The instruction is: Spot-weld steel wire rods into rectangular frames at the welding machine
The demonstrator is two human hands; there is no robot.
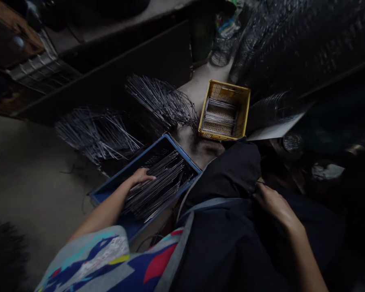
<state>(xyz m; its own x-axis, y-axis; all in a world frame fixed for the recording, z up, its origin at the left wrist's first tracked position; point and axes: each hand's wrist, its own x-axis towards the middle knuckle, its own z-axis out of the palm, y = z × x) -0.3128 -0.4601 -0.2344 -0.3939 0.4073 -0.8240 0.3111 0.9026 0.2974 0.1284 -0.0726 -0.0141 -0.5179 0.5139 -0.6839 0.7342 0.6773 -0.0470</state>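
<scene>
My left hand (pixel 140 177) reaches into a blue plastic crate (pixel 182 152), its fingers curled over a bundle of thin metal wire rods (pixel 158 186) and its thumb lying across them. The rods lie slantwise in the crate, roughly side by side. On the right, my right hand (pixel 272 202) is beside my knee, over the black apron (pixel 219 227). Its fingers are bent and closed; what they hold, if anything, is lost in the dark.
A yellow crate (pixel 203 117) holding bent wire frames (pixel 220 111) stands ahead. Piles of wire pieces (pixel 97 132) and more wire pieces (pixel 162 99) lie beyond the blue crate. Stacked wirework (pixel 270 36) fills the back right. A dark bench (pixel 124 26) runs along the back left.
</scene>
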